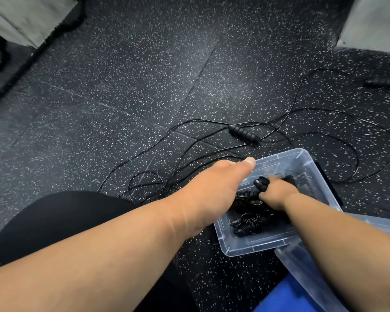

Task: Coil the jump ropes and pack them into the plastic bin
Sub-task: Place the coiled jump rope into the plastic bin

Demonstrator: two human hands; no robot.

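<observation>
Nearest: left hand (214, 188) gripping the plastic bin (306, 163) by its left rim, thumb laid along the edge. Right hand (277, 193) inside the bin, fingers curled round a coiled jump rope (260, 183), above more coiled ropes (250, 224). Beyond, on the speckled floor (144, 86), loose ropes (189, 143) in a tangle, one handle (243, 133) among them.

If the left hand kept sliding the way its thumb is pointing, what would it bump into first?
Probably the plastic bin: the left hand already lies by its near-left wall, thumb at the rim. Past the bin's corner lies a jump rope handle on the floor, though depth is hard to judge.
</observation>
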